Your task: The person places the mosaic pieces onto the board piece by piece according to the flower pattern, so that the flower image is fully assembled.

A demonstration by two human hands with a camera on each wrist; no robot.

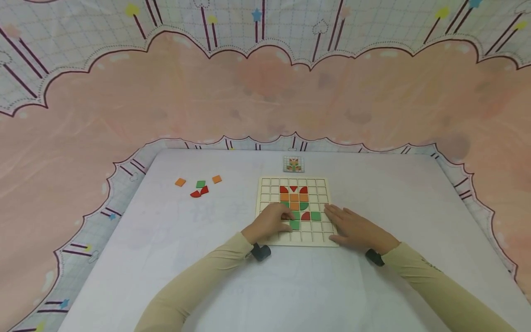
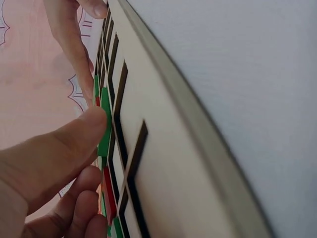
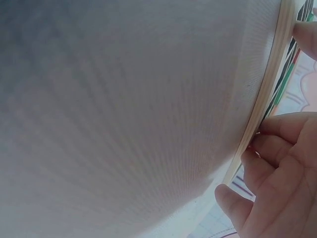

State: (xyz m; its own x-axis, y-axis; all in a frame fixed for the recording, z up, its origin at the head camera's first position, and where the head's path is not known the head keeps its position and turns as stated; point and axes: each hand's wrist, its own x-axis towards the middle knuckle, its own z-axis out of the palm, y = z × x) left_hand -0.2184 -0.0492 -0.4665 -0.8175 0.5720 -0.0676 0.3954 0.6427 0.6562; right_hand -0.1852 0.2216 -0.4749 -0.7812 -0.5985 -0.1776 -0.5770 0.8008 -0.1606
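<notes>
A cream gridded board point(image 1: 274, 236) lies on the table with red, orange and green tiles set in its squares. My left hand point(image 1: 271, 220) is over its lower left part, fingers bent and thumb apart from them. In the left wrist view the thumb point(image 2: 81, 136) touches a green square tile point(image 2: 104, 124); a red tile point(image 2: 109, 193) sits close to the curled fingers. The hand hides some left squares. My right hand point(image 1: 358, 228) rests along the board's right edge, fingers extended and thumb near the lower corner. The right wrist view shows its fingers point(image 3: 270, 144) against the wooden rim.
A small pattern card point(image 1: 293, 164) lies just beyond the board. To the left are loose orange squares point(image 1: 180, 182), a green square point(image 1: 201, 184) and red curved tiles point(image 1: 195, 194). A white cloth point(image 1: 265, 290) covers the table; a patterned curtain point(image 1: 265, 101) stands behind.
</notes>
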